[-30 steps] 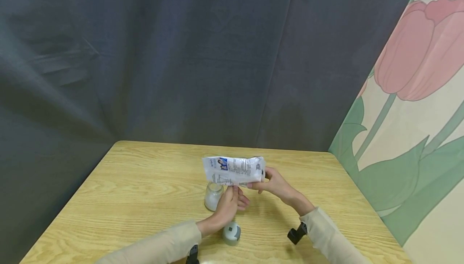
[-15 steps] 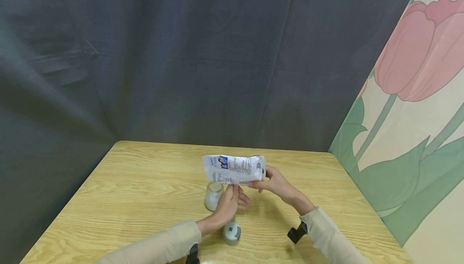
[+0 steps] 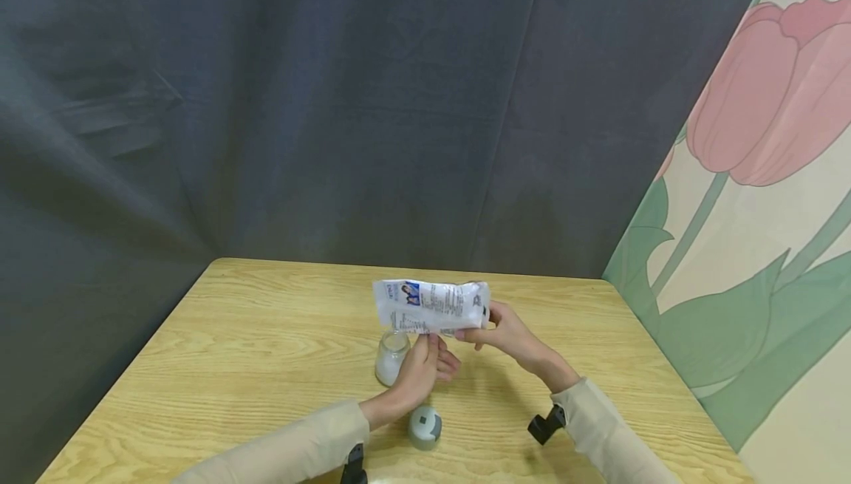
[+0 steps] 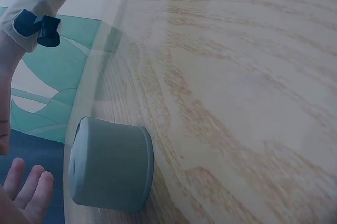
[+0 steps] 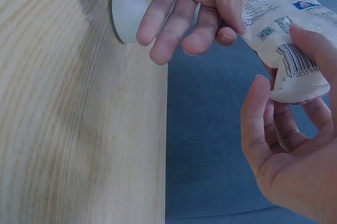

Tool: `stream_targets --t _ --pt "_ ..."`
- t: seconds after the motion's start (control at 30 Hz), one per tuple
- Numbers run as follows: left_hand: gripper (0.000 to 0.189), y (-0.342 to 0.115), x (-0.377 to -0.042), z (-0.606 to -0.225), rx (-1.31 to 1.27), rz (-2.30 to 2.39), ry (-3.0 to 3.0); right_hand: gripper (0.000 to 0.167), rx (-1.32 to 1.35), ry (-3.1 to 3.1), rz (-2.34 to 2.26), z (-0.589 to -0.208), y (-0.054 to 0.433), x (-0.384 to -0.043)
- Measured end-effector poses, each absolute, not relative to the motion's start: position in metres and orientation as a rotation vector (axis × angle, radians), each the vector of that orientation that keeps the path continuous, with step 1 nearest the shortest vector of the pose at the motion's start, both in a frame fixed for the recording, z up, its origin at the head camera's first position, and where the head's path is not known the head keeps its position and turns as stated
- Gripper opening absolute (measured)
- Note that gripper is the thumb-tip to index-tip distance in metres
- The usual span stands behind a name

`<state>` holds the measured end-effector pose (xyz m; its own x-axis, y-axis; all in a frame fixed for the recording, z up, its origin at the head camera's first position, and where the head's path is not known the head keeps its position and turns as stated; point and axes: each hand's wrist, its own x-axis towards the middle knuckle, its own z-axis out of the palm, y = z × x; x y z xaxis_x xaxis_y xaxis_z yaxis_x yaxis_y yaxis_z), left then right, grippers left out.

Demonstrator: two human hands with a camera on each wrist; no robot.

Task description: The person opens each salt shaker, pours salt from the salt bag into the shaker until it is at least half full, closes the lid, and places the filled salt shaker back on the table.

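right hand (image 3: 508, 335): fingers grip the white bag's (image 3: 432, 307) right end
left hand (image 3: 417, 370): thumb and forefinger pinch its near edge
bag: raised above the bench (image 3: 266, 336)
jar (image 3: 389, 364): just left of left hand
lid (image 3: 422, 428): near side, right of jar

Bag (image 3: 432, 307) over your tbl (image 3: 299, 336)
L hand (image 3: 420, 369) at its lower edge, R hand (image 3: 512, 338) at R end; jar (image 3: 390, 366) on tbl just L of L hand, cylinder (image 3: 425, 428) nearer you, curtain (image 3: 372, 114) behind.
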<state>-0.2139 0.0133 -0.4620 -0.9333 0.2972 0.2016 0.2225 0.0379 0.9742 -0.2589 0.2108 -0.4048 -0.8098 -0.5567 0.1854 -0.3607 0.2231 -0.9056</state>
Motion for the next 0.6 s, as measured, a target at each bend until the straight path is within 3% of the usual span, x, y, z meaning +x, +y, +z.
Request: stream_targets --t 0.6 --pt "0.036 0.0115 -0.2064 -0.4582 0.557 2.093 2.197 0.04 -0.894 2.296 -1.625 -0.4053 0.2108 -0.2572"
